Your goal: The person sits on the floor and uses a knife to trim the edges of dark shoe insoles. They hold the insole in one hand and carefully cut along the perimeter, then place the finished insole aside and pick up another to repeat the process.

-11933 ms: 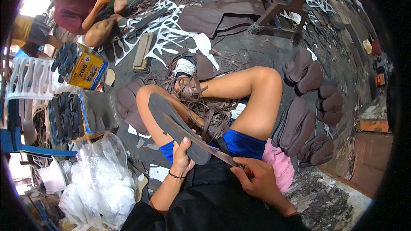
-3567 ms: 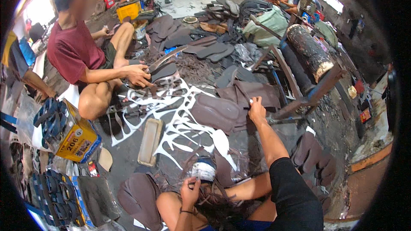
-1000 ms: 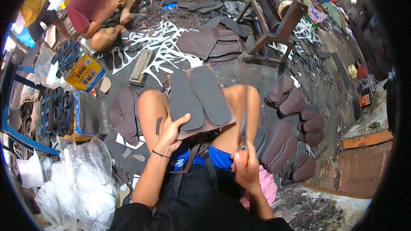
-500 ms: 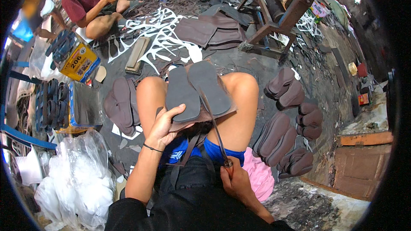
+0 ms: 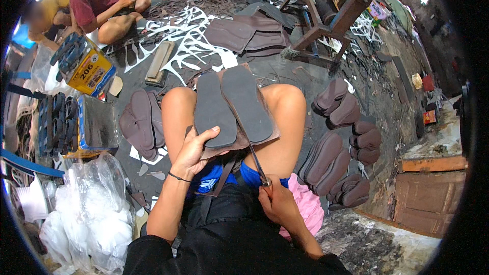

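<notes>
My left hand grips a brown sheet at its near left corner, its thumb pressed on top. Two dark grey shoe soles, a left one and a right one, lie side by side on that sheet above my lap. My right hand is closed around the wooden handle of a long, thin-bladed knife. Its blade meets the sheet's near edge by the gap between the soles; the tip is hidden or too thin to make out.
Stacked brown soles lie to my right, more to my left. White cut-out scraps and brown sheets cover the floor ahead. A metal frame stands far right, a plastic bag near left. Two people sit far left.
My right hand has moved slightly forward and left with the knife. Less of the blade shows over the soles. My left hand keeps its hold on the sheet.
</notes>
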